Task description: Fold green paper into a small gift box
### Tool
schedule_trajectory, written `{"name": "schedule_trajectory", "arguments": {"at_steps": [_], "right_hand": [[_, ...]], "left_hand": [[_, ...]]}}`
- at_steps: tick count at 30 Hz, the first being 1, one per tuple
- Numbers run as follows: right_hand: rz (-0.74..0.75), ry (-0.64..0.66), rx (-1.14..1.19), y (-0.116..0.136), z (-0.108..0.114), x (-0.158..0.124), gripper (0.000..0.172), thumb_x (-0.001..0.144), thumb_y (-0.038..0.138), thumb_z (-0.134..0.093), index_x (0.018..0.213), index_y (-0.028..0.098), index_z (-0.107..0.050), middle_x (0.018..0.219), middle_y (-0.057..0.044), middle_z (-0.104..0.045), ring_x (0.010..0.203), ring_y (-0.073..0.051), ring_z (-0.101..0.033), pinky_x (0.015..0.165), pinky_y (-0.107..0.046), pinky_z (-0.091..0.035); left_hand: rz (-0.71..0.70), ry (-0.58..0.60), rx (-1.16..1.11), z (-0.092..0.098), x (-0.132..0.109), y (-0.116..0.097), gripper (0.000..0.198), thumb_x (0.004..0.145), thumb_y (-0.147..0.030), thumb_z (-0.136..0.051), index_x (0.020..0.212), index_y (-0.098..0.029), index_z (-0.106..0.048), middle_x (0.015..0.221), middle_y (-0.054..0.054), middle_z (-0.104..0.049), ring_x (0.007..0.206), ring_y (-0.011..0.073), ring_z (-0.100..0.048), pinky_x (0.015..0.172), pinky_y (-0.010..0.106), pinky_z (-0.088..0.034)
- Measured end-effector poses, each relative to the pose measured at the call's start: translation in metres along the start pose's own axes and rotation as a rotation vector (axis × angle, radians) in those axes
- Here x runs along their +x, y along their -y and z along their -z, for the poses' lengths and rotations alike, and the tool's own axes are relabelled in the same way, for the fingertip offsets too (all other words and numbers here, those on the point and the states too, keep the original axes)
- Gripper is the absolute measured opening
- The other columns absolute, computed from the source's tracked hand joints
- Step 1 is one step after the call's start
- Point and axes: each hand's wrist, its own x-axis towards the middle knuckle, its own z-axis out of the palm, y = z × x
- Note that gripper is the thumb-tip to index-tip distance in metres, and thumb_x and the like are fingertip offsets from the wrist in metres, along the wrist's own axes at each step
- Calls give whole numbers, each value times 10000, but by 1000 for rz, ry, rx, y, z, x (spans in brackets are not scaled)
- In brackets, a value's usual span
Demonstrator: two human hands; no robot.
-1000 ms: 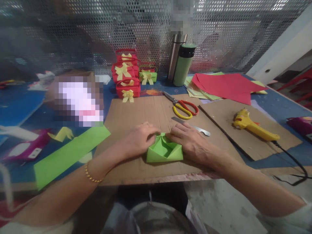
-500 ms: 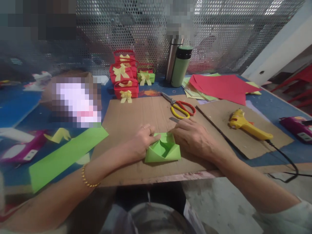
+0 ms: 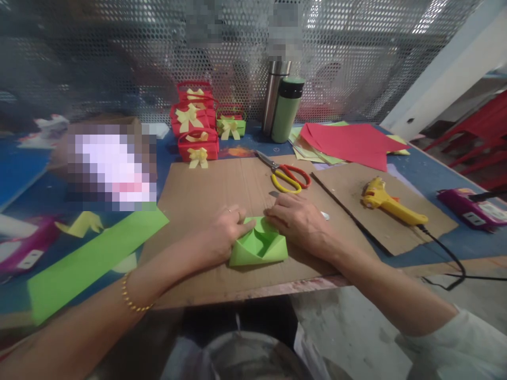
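Head view:

- The left hand [image 3: 225, 232] is resting on the cardboard sheet [image 3: 206, 190], fingers curled, with the fingertips touching the upper left corner of the folded green paper [image 3: 258, 248]. The thumb is hidden, so it cannot be told whether this grip is pinching the paper or only pressing on it.
- The right hand [image 3: 299, 224] is lying palm down with its fingers extended. This grip is not closing around anything: the fingertips are pressing on the paper's upper right edge.
- The folded green paper is lying flat between the two hands, near the front edge of the cardboard sheet, with its pocket-like folds facing up.
- A metal strip [image 3: 325, 215] is showing just beyond the right hand and is partly covered by it.
- The scissors [image 3: 287, 174], with red and yellow handles, are lying on the cardboard beyond the right hand, apart from it.
- A yellow glue gun [image 3: 390, 203] is lying on a second cardboard piece [image 3: 415, 232] to the right.
- Red paper sheets [image 3: 348, 142] are lying on the blue desk [image 3: 423, 174] at the far right.
- Red boxes with yellow bows [image 3: 196, 142] are standing at the back, and a long green paper strip [image 3: 95, 258] is lying to the left.
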Motion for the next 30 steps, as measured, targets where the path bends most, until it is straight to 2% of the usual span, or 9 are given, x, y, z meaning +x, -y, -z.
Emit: {"name": "schedule_trajectory", "arguments": {"at_steps": [5,9,12,14,16,23,27,30], "right_hand": [[-108,47,127,2,-2,0,151,977,193,-603,833,165,-639,847,-45,-588,765,-166,-530,677,-292,-354],[-193,85,211,2,-1,1,85,945,150,-614,862,169,-623,876,-40,-603,799,-165,-545,712,-286,-376],[-214,133,241,3,2,3,89,942,130,-588,872,173,-621,894,-39,-600,811,-162,-550,729,-284,-382],[-225,153,255,4,5,5,105,944,118,-569,870,174,-618,908,-42,-599,816,-160,-553,736,-283,-386],[-236,175,269,4,7,7,113,939,111,-566,858,175,-612,913,-46,-600,823,-162,-558,743,-284,-391],[-234,194,295,6,10,8,123,920,104,-563,827,180,-588,888,-48,-602,773,-157,-540,722,-285,-393],[-178,153,297,8,11,4,118,942,132,-535,856,177,-602,902,-61,-616,779,-162,-541,725,-292,-409],[-130,137,320,1,6,3,75,919,171,-590,857,175,-633,907,-65,-630,825,-172,-564,749,-292,-433]], "left_hand": [[52,-3,-150,0,-1,-1,256,961,-210,-520,1055,-171,-755,882,69,-582,828,192,-538,775,315,-452],[246,-94,-310,3,4,-2,295,978,-196,-479,1065,-199,-761,891,48,-667,842,180,-608,801,312,-475],[398,-147,-301,3,11,-3,194,967,-242,-537,1004,-185,-719,951,48,-690,898,200,-626,848,340,-485],[463,-108,-246,2,15,-4,109,922,-281,-633,927,-178,-667,974,54,-656,916,213,-610,845,351,-483],[505,-62,-208,2,18,-6,125,888,-283,-683,885,-180,-612,1000,57,-616,921,213,-591,837,351,-475],[561,10,-238,10,18,-14,150,879,-274,-645,853,-208,-513,923,36,-600,895,214,-563,763,328,-413],[633,91,-247,10,24,-6,222,847,-324,-669,752,-206,-506,803,22,-586,755,190,-534,635,312,-341],[615,127,-296,10,29,5,233,779,-286,-703,703,-202,-500,708,-8,-549,680,162,-496,594,299,-313]]}}
